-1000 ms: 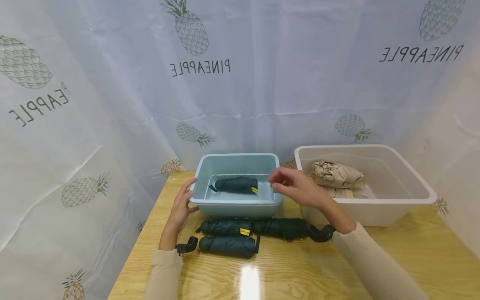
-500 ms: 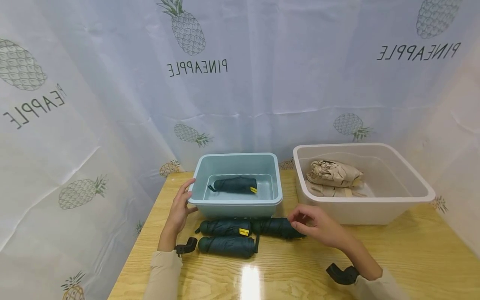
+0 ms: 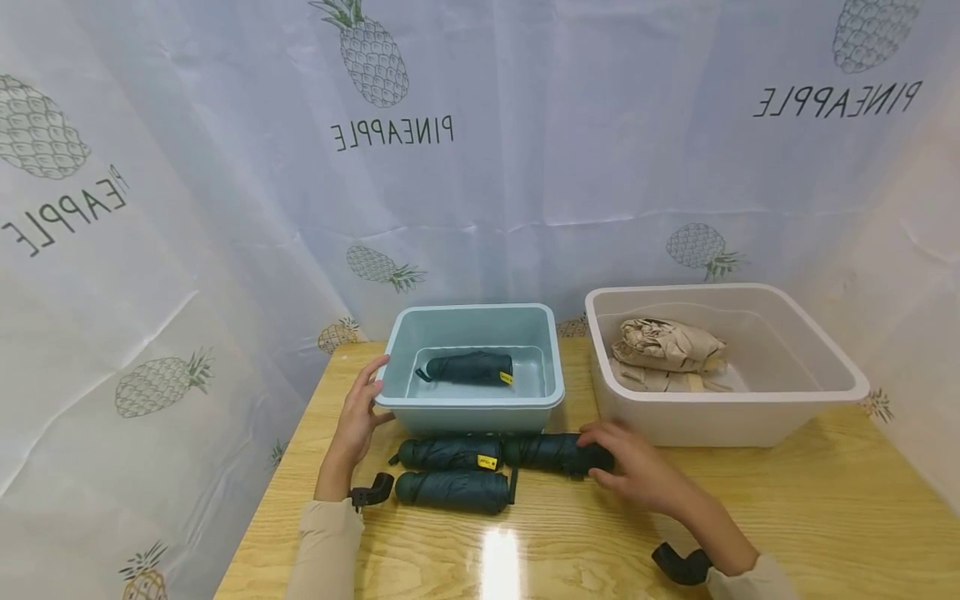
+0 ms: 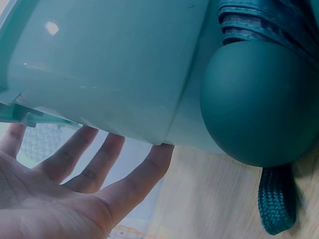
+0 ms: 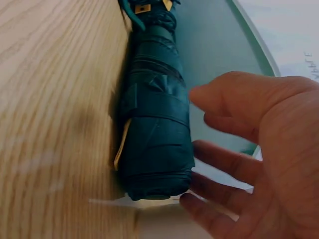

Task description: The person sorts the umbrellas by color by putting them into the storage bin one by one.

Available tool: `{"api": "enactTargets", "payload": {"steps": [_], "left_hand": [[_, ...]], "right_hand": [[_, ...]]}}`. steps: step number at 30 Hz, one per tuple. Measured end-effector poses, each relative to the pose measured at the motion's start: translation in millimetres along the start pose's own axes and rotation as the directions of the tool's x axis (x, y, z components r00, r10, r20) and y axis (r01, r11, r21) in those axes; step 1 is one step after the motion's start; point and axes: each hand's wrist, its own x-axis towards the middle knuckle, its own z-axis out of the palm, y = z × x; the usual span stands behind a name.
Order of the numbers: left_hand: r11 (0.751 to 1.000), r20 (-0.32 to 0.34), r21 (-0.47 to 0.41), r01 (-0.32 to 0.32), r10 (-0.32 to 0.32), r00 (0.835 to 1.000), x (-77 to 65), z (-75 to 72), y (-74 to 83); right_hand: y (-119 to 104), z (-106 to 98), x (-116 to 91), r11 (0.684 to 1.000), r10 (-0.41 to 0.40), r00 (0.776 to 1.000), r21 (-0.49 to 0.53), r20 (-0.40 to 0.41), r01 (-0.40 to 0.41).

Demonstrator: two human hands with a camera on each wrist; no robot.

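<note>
My left hand (image 3: 358,425) has its fingertips against the left side of a light blue bin (image 3: 472,419); the left wrist view shows those fingers extended along its outer wall. Inside the bin lies a folded dark green umbrella (image 3: 468,368) with a yellow tag. More folded umbrellas lie on the table before the bin: a tagged one (image 3: 442,454), another nearer the front (image 3: 453,492) and one at the right (image 3: 540,452). Over the right end of that last umbrella (image 5: 157,109) is my right hand (image 3: 641,471), fingers spread and not closed around it.
A larger off-white bin (image 3: 720,421) stands to the right, with crumpled beige wrapped items (image 3: 667,343) inside. Behind everything hangs a pineapple-print curtain (image 3: 525,183). The wooden table (image 3: 570,550) ends at the left near my forearm.
My right hand has moved from over the blue bin's right rim down and toward me, then to the right umbrella's end. My left hand has stayed at the bin.
</note>
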Motion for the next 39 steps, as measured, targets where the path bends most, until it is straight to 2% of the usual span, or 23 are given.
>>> {"api": "enactTargets", "payload": {"steps": [6,17,24,39], "left_hand": [[1.000,0.002,0.005,-0.002,0.002,1.000,0.5,-0.3,-0.7],[1.000,-0.001,0.006,-0.023,0.023,1.000,0.3,0.4,-1.4],[1.000,-0.004,0.004,-0.020,0.020,1.000,0.0,-0.7,-3.0],[1.000,-0.004,0.009,-0.022,0.022,1.000,-0.3,-0.2,-3.3]], "right_hand": [[1.3,4.3,-3.3,0.996,0.082,0.995,-0.050,0.053,-0.080],[1.1,10.3,0.5,0.985,0.132,0.990,-0.120,0.044,-0.126],[0.3,9.7,0.2,0.972,0.203,0.977,-0.132,0.068,-0.193],[7.7,17.5,-0.6,0.966,0.232,0.971,-0.128,0.056,-0.224]]}}
